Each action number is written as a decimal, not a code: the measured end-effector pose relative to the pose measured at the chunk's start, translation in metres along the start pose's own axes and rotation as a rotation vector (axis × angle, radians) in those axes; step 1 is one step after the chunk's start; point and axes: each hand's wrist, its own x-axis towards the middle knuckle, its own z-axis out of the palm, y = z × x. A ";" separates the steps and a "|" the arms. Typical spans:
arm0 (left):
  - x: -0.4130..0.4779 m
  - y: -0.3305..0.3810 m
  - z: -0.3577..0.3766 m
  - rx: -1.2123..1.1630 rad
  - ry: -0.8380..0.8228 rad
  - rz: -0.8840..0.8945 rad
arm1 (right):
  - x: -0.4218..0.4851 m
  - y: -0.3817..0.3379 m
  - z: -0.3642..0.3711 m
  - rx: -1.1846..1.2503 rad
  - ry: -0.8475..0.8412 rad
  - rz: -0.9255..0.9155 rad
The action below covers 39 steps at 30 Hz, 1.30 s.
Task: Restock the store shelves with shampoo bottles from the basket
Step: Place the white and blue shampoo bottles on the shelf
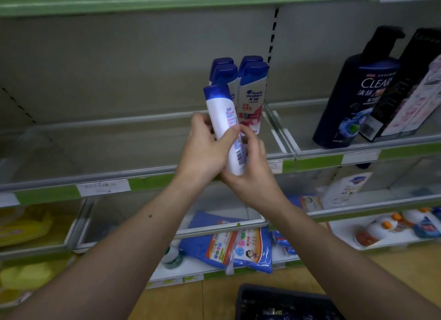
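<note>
Basket (286,303) beneath wrists; our left hand (205,150), right hand (253,176) clasp shampoo bottle (223,114); placing, we judge: next, stand it beside shelved bottles (250,97) beyond.

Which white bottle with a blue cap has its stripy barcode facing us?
The tilted white, blue-capped shampoo bottle held by the left hand and right hand. The four standing bottles on the grey shelf show no barcode.
</note>
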 end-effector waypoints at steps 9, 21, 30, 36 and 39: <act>0.018 0.005 -0.002 0.003 -0.163 0.130 | 0.024 -0.001 -0.011 0.139 0.065 0.099; 0.053 0.002 0.017 -0.071 -0.084 0.133 | 0.048 0.015 -0.037 0.190 0.150 0.096; 0.055 -0.019 0.037 -0.097 -0.008 0.125 | 0.060 0.027 -0.044 -0.073 0.212 0.062; 0.058 -0.026 0.042 -0.011 -0.015 0.135 | 0.064 0.027 -0.047 -0.119 0.228 0.055; 0.057 -0.027 0.046 0.037 0.017 0.124 | 0.067 0.029 -0.047 -0.158 0.243 0.053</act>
